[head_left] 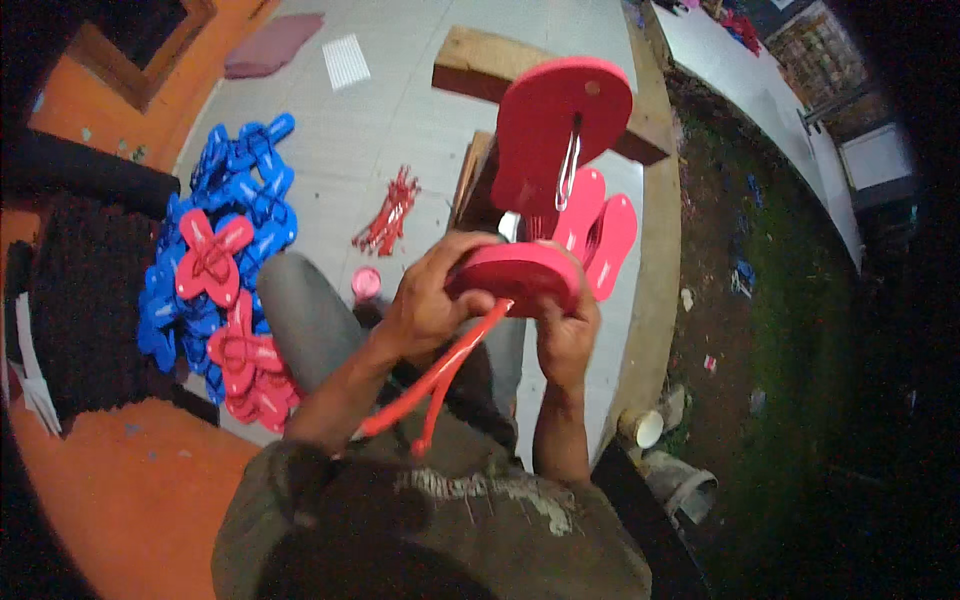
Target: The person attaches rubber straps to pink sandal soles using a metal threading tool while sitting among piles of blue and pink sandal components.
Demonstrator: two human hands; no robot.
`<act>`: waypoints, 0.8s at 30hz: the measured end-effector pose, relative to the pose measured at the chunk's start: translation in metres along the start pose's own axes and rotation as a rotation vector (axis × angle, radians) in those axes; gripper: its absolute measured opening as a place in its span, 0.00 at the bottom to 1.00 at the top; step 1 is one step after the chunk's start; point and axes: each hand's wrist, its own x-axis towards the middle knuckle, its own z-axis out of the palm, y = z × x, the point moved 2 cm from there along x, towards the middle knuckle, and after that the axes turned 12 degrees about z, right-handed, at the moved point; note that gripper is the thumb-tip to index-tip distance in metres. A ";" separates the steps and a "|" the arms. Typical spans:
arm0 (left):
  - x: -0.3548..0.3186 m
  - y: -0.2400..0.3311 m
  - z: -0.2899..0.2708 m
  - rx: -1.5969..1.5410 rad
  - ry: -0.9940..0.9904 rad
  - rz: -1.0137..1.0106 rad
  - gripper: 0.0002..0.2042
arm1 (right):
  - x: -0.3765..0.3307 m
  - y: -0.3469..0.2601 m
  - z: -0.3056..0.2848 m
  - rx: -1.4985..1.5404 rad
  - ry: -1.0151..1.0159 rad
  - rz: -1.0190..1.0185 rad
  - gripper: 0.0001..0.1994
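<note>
My left hand grips the near end of a red flip-flop sole from above. Below that sole, my right hand holds its underside. A red strap hangs from the sole toward my chest. Just beyond stands another red sole, upright on a metal hook tool fixed to a wooden block. Two pink-red soles lean behind the held one.
A heap of blue flip-flops and red ones lies on the tiled floor at my left. A bundle of red straps and a small pink cup sit ahead. A wooden plank lies farther off; a floor edge drops to dirt at the right.
</note>
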 end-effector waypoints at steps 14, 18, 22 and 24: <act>-0.048 -0.050 -0.069 -0.108 0.081 -0.535 0.13 | 0.011 0.036 -0.029 -0.142 0.241 0.091 0.22; 0.012 -0.020 -0.076 0.054 -0.321 -0.109 0.14 | 0.021 -0.003 0.021 -0.683 -0.104 -0.307 0.19; 0.040 -0.021 -0.038 -0.175 0.003 -0.063 0.16 | 0.028 0.020 0.013 -0.160 -0.134 0.096 0.13; 0.029 -0.030 -0.016 -0.301 0.176 -0.087 0.18 | 0.027 0.019 0.015 -0.030 -0.010 -0.037 0.11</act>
